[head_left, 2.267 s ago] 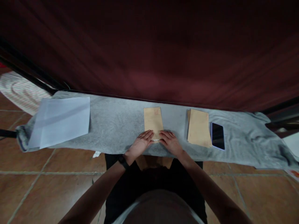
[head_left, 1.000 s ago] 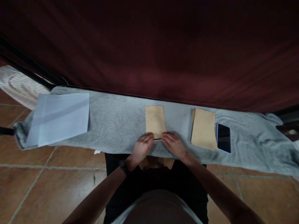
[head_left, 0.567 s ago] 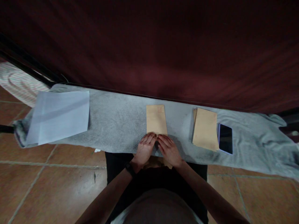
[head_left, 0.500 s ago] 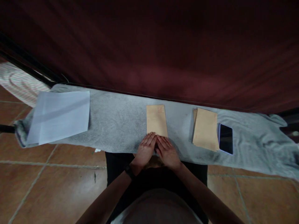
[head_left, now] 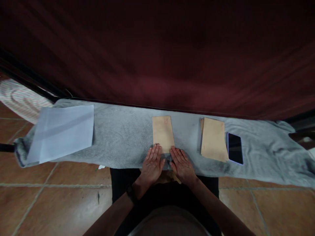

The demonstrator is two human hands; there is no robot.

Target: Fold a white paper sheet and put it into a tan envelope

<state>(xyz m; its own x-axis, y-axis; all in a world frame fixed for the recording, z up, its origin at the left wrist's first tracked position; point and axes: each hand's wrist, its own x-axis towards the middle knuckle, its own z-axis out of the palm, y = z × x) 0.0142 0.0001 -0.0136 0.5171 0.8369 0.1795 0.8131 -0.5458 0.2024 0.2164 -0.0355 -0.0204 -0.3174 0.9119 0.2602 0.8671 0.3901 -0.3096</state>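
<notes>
A brown paper envelope [head_left: 162, 131] with small red print near its top lies flat on the grey cloth [head_left: 123, 134] in front of me. My left hand [head_left: 152, 166] rests on its lower left corner, fingers stretched out flat. At the lower right corner lies my right hand [head_left: 182, 164], also flat, its fingertips on the envelope's edge. Between the two hands the envelope's bottom edge shows. Neither hand grips anything. To the right is a stack of similar brown envelopes [head_left: 213, 139], slightly fanned at its left side.
A phone [head_left: 235, 148] with a purple edge lies right of the stack. White paper sheets [head_left: 65, 132] cover the left end of the cloth. A dark red curtain [head_left: 157, 82] hangs behind, and tiled floor [head_left: 73, 203] shows below.
My hands have moved apart, from nearly touching at the middle of the envelope's lower part to its two bottom corners. The view has tilted slightly, so things sit lower.
</notes>
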